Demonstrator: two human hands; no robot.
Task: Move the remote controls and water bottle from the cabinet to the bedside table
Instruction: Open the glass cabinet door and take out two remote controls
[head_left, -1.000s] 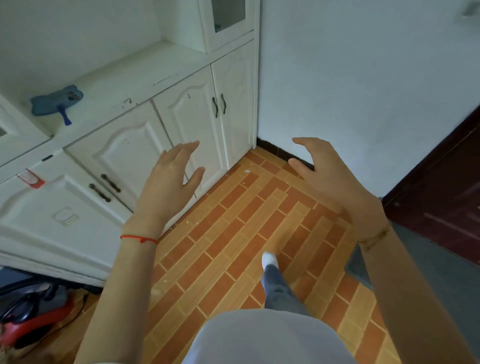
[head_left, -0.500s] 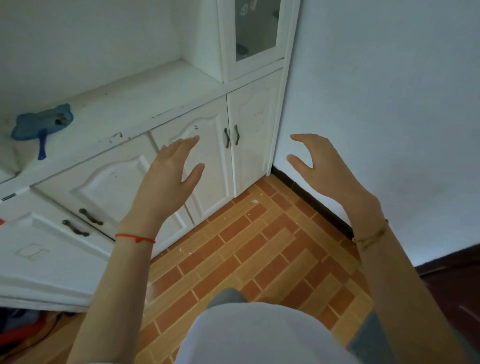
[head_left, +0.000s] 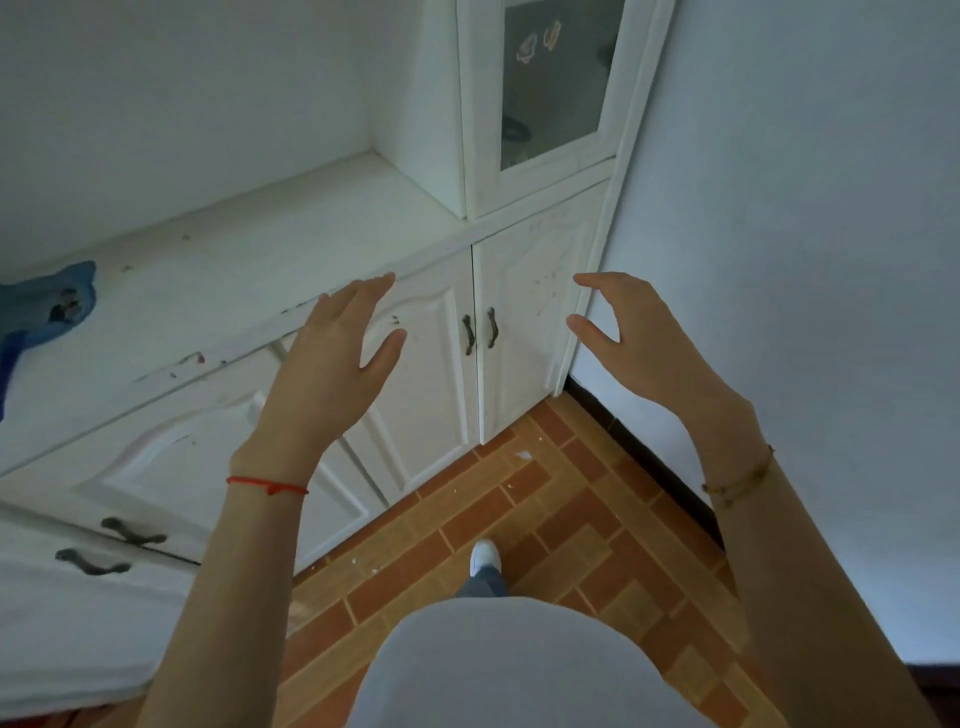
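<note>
A white cabinet (head_left: 249, 280) stands in front of me with a long bare countertop and closed lower doors. No remote control or water bottle shows anywhere in view. My left hand (head_left: 327, 369) is raised in front of the lower doors, fingers apart and empty. My right hand (head_left: 639, 343) hovers near the cabinet's right edge, fingers spread, holding nothing. A tall upper unit with a glass door (head_left: 556, 83) rises at the right; dim shapes sit behind the glass.
A blue cloth-like object (head_left: 49, 306) lies at the countertop's left end. Dark handles (head_left: 480, 332) mark the right door pair. A white wall (head_left: 805, 260) closes the right side. Orange brick-pattern floor (head_left: 545, 519) lies below, with my shoe (head_left: 484, 553) on it.
The view has tilted up and swung right, bringing the cabinet closer and the glass door into view. Both hands stay raised and empty. A foot has stepped forward.
</note>
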